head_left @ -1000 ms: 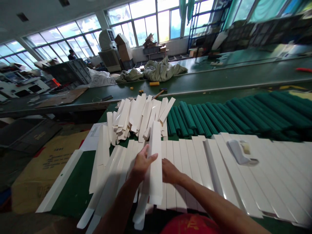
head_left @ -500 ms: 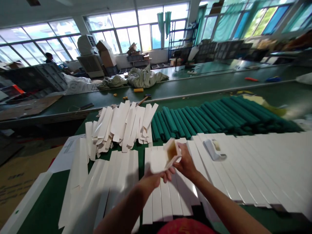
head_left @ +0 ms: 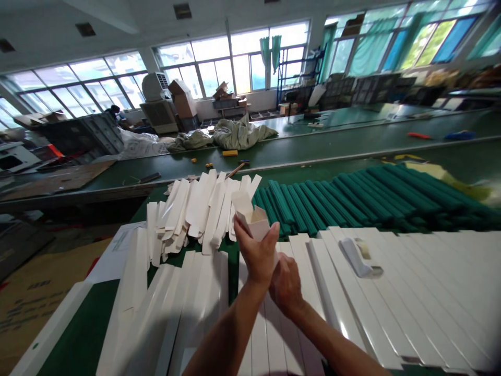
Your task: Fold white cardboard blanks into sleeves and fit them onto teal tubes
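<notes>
From where I stand, the work in hand looks like closing up one end of a long white carton [head_left: 250, 219]. It is held up in the air above the green tabletop [head_left: 74, 334], with its open end pointing up and away from the person. A loose end flap [head_left: 240, 201] sticks up at that end, and the tan inside of the carton shows. With the flap not tucked in, I'd judge that the next move calls for folding it down into the opening.

The left hand [head_left: 256, 256] is closed around the lower part of the carton, with its fingers curled up against the side. The right hand [head_left: 286, 286] is curled in just below and against it. The left hand hides much of it, so I can't tell whether it grips the carton itself.

Below the hands lies a row of flat white cartons [head_left: 391, 292], with a tape dispenser [head_left: 356, 258] resting on them. Just past the hands is a heap of white cartons [head_left: 195, 209], and beside that sit rows of dark green rolls [head_left: 332, 201]. Farther back runs a long green bench [head_left: 313, 151], and a person [head_left: 114, 111] stands well apart near the windows.
</notes>
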`<state>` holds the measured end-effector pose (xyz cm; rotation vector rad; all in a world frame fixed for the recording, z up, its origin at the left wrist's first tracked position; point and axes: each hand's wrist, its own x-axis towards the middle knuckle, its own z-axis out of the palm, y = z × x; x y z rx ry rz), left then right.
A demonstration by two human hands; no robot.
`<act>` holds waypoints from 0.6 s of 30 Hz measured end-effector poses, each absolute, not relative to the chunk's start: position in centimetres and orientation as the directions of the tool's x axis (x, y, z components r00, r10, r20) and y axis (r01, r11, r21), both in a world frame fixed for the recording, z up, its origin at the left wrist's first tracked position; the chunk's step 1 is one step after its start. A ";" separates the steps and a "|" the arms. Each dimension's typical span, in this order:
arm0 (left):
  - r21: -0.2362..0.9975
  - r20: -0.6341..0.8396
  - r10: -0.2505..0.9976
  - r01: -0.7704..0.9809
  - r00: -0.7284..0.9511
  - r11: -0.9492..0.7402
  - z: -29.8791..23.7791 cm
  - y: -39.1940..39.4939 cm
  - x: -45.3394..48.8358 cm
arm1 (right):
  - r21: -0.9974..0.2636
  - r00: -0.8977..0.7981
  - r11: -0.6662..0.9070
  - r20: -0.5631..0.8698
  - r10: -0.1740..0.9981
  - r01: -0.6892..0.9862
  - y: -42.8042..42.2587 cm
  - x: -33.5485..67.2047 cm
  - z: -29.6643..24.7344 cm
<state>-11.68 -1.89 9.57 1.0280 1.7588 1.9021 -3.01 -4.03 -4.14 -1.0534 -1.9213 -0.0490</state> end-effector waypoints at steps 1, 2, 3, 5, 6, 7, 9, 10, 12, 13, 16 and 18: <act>0.965 0.259 0.664 0.210 -0.702 -0.156 9.6 -1.4 -12.4 | -0.331 -0.272 0.700 0.751 0.601 0.633 -4.1 -2.8 -4.2; 0.968 0.247 0.665 0.204 -0.705 -0.144 9.7 -1.0 -13.2 | -0.313 -0.347 0.761 0.747 0.567 0.568 -4.0 -2.4 -4.3; 0.971 0.234 0.680 0.193 -0.694 -0.137 9.7 -0.9 -13.9 | -0.316 -0.425 0.806 0.722 0.546 0.500 -3.6 -1.8 -4.3; 0.976 0.215 0.723 0.162 -0.657 -0.144 9.6 -0.9 -15.3 | -0.394 -0.491 0.804 0.643 0.587 0.445 -1.6 -0.6 -4.4; 0.977 0.212 0.741 0.145 -0.637 -0.154 9.5 -1.1 -15.8 | -0.452 -0.439 0.740 0.604 0.665 0.499 0.1 -0.1 -4.4; 0.977 0.211 0.755 0.133 -0.621 -0.164 9.4 -1.2 -16.1 | -0.507 -0.331 0.626 0.556 0.762 0.592 2.0 0.3 -4.4; 0.977 0.214 0.783 0.136 -0.584 -0.166 9.2 -1.6 -16.1 | -0.551 -0.055 0.283 0.393 0.918 0.785 6.6 0.5 -4.1; 0.977 0.211 0.800 0.145 -0.562 -0.156 9.0 -1.7 -15.8 | -0.528 0.044 0.123 0.291 0.956 0.840 8.8 0.4 -3.9; 0.975 0.210 0.830 0.171 -0.516 -0.141 8.7 -1.9 -15.0 | -0.460 0.134 -0.061 0.128 0.983 0.886 12.6 -0.3 -3.5; 0.972 0.219 0.843 0.190 -0.492 -0.141 8.5 -1.9 -14.6 | -0.441 0.142 -0.095 0.077 0.987 0.893 14.0 -0.8 -3.3; 0.949 0.275 0.863 0.266 -0.424 -0.171 7.9 -1.9 -13.9 | -0.450 0.114 -0.094 0.018 0.993 0.888 16.3 -1.8 -2.6; 0.925 0.330 0.847 0.321 -0.415 -0.203 7.5 -1.8 -13.9 | -0.484 0.091 -0.085 -0.011 0.996 0.871 17.0 -1.8 -1.5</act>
